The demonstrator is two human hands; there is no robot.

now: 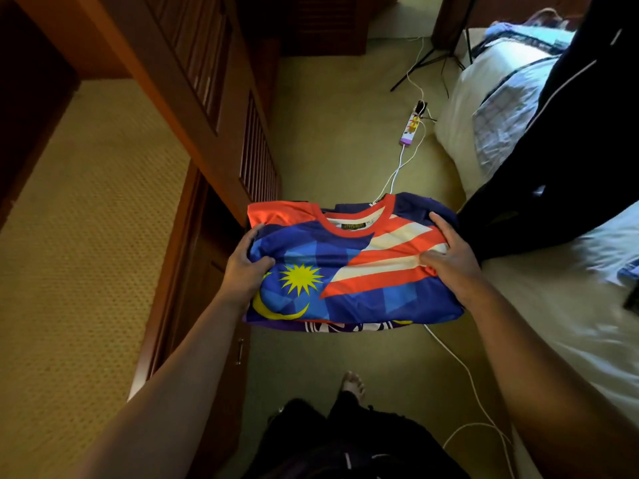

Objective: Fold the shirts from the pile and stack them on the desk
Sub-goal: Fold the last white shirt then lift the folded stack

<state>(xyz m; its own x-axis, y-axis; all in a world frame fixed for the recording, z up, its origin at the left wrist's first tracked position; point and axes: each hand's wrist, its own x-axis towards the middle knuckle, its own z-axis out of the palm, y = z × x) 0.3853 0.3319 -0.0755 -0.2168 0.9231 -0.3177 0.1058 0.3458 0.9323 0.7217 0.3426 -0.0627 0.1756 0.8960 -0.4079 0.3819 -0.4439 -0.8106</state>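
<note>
A folded blue shirt (349, 267) with a red collar, red and white stripes and a yellow star and crescent is held in the air above the carpet. My left hand (245, 264) grips its left edge, thumb on top. My right hand (446, 257) grips its right edge, thumb on top too. Beneath it lies another folded purple garment (349, 327), only its front edge showing. A dark garment (560, 146) lies draped over the bed at the right. The desk top (86, 236), covered in a tan dotted surface, is at the left.
A white-sheeted bed (553, 305) fills the right side. A wooden louvred cabinet (214, 98) stands along the left. A power strip (411, 127) and white cables (460, 361) lie on the green carpet. My bare foot (352, 385) is below the shirts.
</note>
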